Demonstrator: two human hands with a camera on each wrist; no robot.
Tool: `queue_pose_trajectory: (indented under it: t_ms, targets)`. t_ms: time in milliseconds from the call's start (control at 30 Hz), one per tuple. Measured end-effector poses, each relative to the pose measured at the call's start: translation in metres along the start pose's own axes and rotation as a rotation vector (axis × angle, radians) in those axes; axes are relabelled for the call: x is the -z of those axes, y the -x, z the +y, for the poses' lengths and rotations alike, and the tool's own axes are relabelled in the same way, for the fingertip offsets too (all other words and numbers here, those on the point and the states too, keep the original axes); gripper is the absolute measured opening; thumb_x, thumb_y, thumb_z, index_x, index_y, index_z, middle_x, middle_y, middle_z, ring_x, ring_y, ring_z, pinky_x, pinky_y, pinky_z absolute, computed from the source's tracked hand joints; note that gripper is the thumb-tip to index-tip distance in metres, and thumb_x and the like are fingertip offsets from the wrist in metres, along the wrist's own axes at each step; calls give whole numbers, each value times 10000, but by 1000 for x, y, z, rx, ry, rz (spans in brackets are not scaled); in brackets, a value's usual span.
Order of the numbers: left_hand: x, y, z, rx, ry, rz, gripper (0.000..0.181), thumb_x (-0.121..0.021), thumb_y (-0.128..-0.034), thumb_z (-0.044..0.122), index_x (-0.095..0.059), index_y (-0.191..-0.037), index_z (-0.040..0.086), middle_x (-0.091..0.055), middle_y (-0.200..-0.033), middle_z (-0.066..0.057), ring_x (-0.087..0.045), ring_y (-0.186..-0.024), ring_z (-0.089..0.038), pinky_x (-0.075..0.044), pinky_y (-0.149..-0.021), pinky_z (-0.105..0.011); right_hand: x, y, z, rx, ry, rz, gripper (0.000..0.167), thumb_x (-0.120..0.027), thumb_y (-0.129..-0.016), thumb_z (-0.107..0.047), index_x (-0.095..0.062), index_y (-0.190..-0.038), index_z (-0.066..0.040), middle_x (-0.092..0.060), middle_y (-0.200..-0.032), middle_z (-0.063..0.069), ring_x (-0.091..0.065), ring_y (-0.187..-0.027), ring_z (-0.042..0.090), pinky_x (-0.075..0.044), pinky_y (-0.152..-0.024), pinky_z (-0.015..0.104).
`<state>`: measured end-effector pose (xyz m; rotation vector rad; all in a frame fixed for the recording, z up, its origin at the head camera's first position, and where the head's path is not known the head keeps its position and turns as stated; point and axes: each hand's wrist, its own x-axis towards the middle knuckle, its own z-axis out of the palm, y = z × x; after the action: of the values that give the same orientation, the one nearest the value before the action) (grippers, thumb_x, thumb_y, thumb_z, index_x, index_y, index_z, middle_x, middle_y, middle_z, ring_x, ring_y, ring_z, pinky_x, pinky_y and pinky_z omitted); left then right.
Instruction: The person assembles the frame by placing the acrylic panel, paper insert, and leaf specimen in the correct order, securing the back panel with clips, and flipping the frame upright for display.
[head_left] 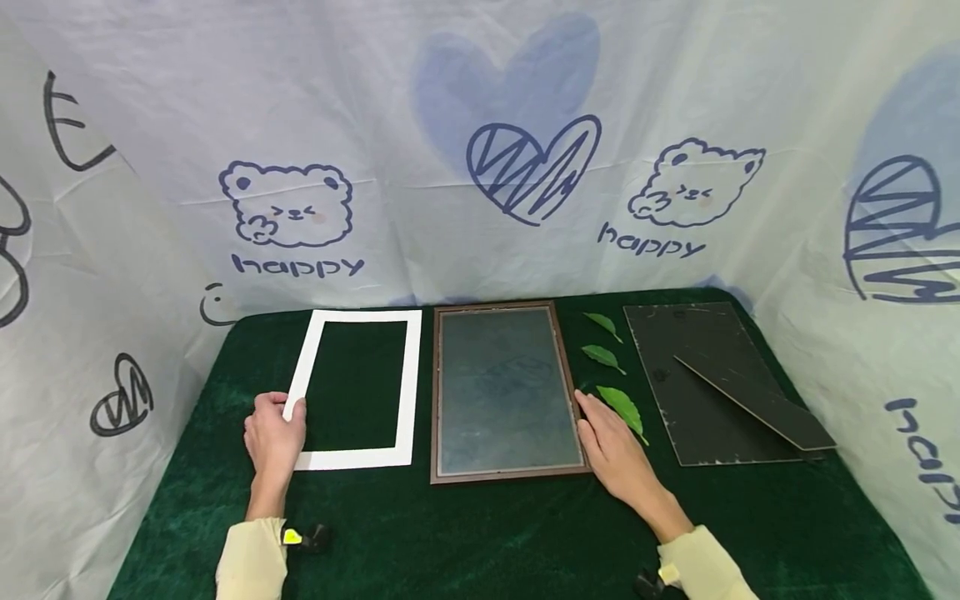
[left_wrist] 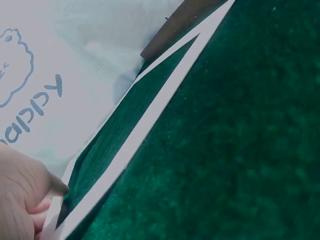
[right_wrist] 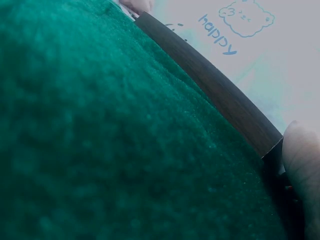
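Observation:
A white rectangular photo mat [head_left: 408,383] lies on the left side of the green cloth. My left hand [head_left: 275,429] pinches its left edge, the thumb at the inner side and the fingers outside; the left wrist view shows the mat [left_wrist: 132,142] between them. Beside it lies a brown wooden picture frame [head_left: 432,400] with a greyish pane [head_left: 506,392] inside. Against that frame's right edge rests my right hand [head_left: 618,454], fingers extended. In the right wrist view the frame's brown side [right_wrist: 210,82] shows, with only part of the right hand [right_wrist: 302,165] visible.
Several green leaves [head_left: 622,408] lie between the frame and a black backing board [head_left: 705,408], whose stand flap [head_left: 757,408] tilts up. Green velvet cloth [head_left: 480,542] covers the table. A white printed curtain [head_left: 420,242] hangs behind and at both sides.

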<state>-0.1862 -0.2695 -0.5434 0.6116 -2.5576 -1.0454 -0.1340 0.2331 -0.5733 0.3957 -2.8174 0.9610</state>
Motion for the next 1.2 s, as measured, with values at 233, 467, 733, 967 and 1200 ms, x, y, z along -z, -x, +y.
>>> queue_pose_trajectory:
  t_ms: [233,467,733,967,1200]
  targets:
    - [5,-6,-3,-36,93,-42,421,-627,-1030,144,-579,-1365,-105,-657,-1088,-329,-564,-1018,-430,-403,-883,-552,0,1,0,-8,-6,-7,518,-429,-1141,-277,-378,-1617,-81,-426,-1634,145,-388,-1512,363,-318,-1202,595]
    - [14,-13,-7,-43,112,-112,366,-692,-1017,188,-654,-1283,-59,-696,-1070,-235,-563,-842,-172,-420,-713,-245,0,1,0,-9,-6,-12,520,-426,-1141,-278,-375,-1618,-78,-422,-1636,146,-382,-1516,361,-312,-1206,593]
    - [21,-18,-11,-116,205,-292,383,-623,-1064,176,-572,-1353,-69,-738,-1023,-251,-689,-670,-52,-498,-661,-140,1,1,0,-10,3,-15,518,-424,-1142,-274,-376,-1615,-69,-423,-1634,150,-383,-1514,365,-314,-1206,593]
    - [19,-18,-15,-136,256,-316,385,-570,-1091,186,-540,-1402,-39,-753,-899,-212,-643,-485,-201,-522,-499,-264,0,1,0,-3,-3,-9,515,-426,-1142,-270,-380,-1613,-67,-427,-1631,152,-388,-1511,368,-317,-1203,596]
    - [19,-18,-12,-97,281,-290,367,-548,-1099,193,-537,-1391,-29,-721,-791,-122,-579,-469,-182,-528,-445,-299,0,1,0,-3,-9,-9,516,-421,-1143,-277,-377,-1616,-74,-425,-1633,150,-386,-1512,366,-315,-1203,596]
